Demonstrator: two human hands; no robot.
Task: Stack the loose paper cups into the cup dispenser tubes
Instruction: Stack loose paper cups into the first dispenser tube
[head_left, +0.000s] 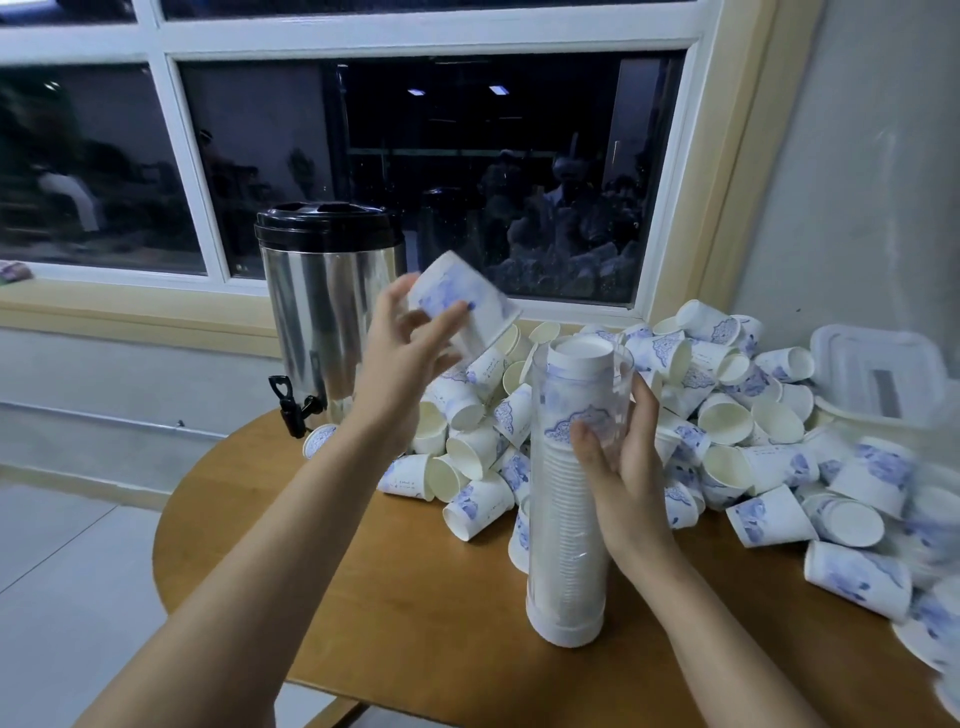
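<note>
**One cup up, tube nearly full**

Left hand (400, 353) raised beside the tube, fingers (447, 317) closed lightly around a single paper cup (462, 306), held tilted with its closed base up and away, open rim down toward the tube mouth. Right hand (621, 467) wrapped around the upper half of the clear dispenser tube (569, 493), fingers curled on its wall, steadying it upright on the wooden surface (415, 597). Inside the tube, a nested column of cups reaching almost to the top. Behind and to the right, a big heap of loose cups (727, 415) spread over the surface, some on their sides, some mouth up. Steel urn (327, 306) with a black lid standing just left of the heap; a clear plastic box (878, 374) at far right.

Likely handling: very light, thin-walled, easy to crush, so a gentle hold around the mid-body, never a squeeze at the rim. Stiffest at the rolled rim and base. Smooth printed paper, probably a little slippery. Needs squaring with the stack before nesting, or the rim may catch. Tall tube probably top-heavy, hence the steadying hold.
</note>
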